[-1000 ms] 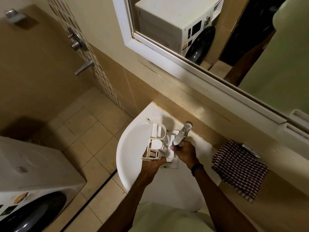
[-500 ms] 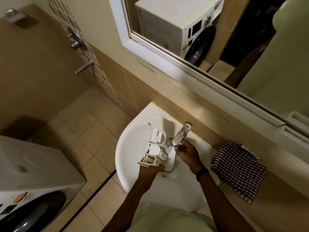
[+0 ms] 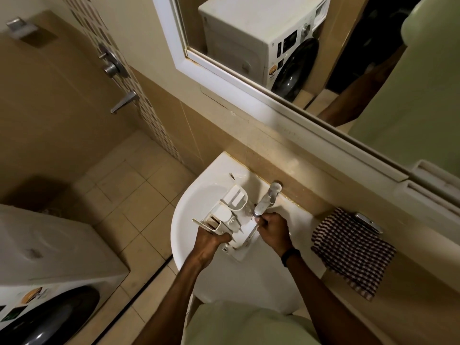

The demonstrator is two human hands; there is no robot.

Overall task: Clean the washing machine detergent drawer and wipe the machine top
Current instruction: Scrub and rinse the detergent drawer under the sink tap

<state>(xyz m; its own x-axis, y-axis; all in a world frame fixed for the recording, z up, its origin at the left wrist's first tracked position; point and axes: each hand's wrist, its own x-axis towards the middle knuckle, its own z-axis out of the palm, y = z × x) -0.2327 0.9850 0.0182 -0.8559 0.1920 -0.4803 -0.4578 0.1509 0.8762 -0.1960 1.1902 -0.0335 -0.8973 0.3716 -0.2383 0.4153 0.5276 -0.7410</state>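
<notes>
The white detergent drawer (image 3: 227, 215) hangs over the white sink (image 3: 189, 215), tilted with its compartments facing up and left. My left hand (image 3: 211, 239) grips the drawer's near end from below. My right hand (image 3: 273, 230) is curled at the drawer's right edge, just under the chrome tap (image 3: 266, 201); what its fingers hold is hidden. The washing machine (image 3: 49, 257) stands at the lower left, with its white top in view.
A checked cloth (image 3: 353, 252) lies on the beige counter right of the sink, with a small metal object (image 3: 368, 221) behind it. A white-framed mirror (image 3: 249, 85) hangs above. Shower fittings (image 3: 112, 63) are on the left wall over tiled floor.
The drawer has dropped a little lower and tilted to the left in my left hand. My right hand has shifted slightly back from under the tap toward the drawer's right edge.
</notes>
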